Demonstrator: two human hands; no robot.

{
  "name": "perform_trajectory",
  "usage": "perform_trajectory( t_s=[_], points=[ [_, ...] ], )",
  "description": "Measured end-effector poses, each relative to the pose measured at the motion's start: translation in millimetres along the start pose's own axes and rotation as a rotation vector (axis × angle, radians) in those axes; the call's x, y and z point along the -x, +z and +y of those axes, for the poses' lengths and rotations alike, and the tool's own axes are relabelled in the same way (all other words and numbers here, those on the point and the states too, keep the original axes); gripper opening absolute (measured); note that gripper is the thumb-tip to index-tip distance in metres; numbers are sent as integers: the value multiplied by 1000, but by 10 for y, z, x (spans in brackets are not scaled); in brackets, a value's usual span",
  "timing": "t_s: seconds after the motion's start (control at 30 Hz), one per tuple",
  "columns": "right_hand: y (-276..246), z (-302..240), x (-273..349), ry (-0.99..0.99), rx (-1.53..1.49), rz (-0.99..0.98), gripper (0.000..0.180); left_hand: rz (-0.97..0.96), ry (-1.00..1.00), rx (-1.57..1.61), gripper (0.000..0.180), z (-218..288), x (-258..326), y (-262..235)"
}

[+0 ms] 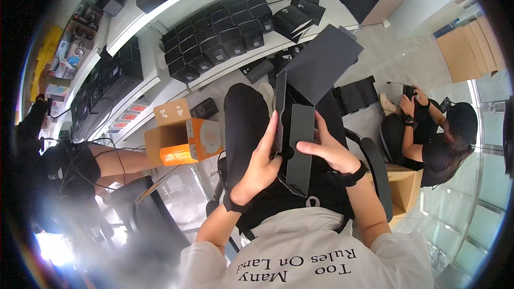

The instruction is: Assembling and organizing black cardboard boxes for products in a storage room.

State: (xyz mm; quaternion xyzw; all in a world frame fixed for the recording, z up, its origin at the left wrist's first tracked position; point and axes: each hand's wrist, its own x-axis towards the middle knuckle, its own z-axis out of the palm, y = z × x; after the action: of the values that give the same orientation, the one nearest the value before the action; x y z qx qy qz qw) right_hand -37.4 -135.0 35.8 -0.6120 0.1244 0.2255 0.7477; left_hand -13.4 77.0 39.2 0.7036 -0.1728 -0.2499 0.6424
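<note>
Lying open above the lap, the box sits between 2 hands, its broad lid spread toward the shelf. The left hand is partly curled, gripping the box's left wall. The right hand is half closed on the dark insert, thumb on its face, some fingers hidden. Beyond, small black boxes stand in rows. Leftward is 1 orange carton; rightward, 1 co-worker holds a black device.

White short-sleeved T-shirt with black lettering, black trousers, black wristbands
</note>
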Motion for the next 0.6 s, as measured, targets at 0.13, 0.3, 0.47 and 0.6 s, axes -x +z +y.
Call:
perform_trajectory(
  t_s=[0.13, 0.3, 0.47, 0.6],
  points=[
    [56, 1, -45, -37, -35, 126, 116, 63, 53, -11, 98, 0, 6, 47],
    [-197, -124, -85, 116, -265, 241, 116, 83, -1, -91, 93, -77, 17, -128],
    [-443, -118, -42, -148, -458, 248, 67, 153, -418, 1093, 50, -255, 59, -410],
    [-490, -84, -60, -423, 41, 443, 79, 148, -450, 1066, 50, -401, 75, -473]
  ],
)
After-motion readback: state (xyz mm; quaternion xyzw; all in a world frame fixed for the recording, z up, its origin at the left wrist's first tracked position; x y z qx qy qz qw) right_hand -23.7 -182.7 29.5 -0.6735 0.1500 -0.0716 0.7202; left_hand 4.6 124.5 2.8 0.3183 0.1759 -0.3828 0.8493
